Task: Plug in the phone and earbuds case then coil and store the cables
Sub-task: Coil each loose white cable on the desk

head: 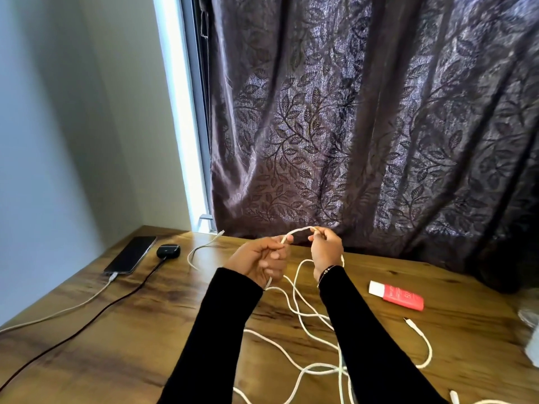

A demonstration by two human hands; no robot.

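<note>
A: What have the hands got?

B: The left hand (262, 258) and right hand (325, 250) each pinch the white braided cable (300, 229), an arch between them above the wooden table (145, 330).

A: And the remainder?

B: Tangled loosely nearby. It looks light and limp; gripping beside the arch should help coiling.

A: Chargers?

B: Far left, the black phone (131, 254) and black earbuds case (168, 251) appear plugged in.
</note>
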